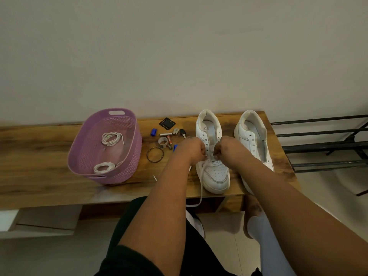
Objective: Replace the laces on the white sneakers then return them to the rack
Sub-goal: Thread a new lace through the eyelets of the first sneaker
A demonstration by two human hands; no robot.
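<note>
Your left hand (196,149) and right hand (226,147) both curl their fingers around the lace (201,182) over the left sneaker (214,172) standing on the surface (49,156), toe toward you

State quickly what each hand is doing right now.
Left hand: pinching the white lace at the left sneaker.
Right hand: pinching the same lace.

Two white sneakers side by side, toes toward the camera: left sneaker (212,156) partly laced, white lace (201,188) trailing off the edge; right sneaker (253,140) unlaced.
</note>
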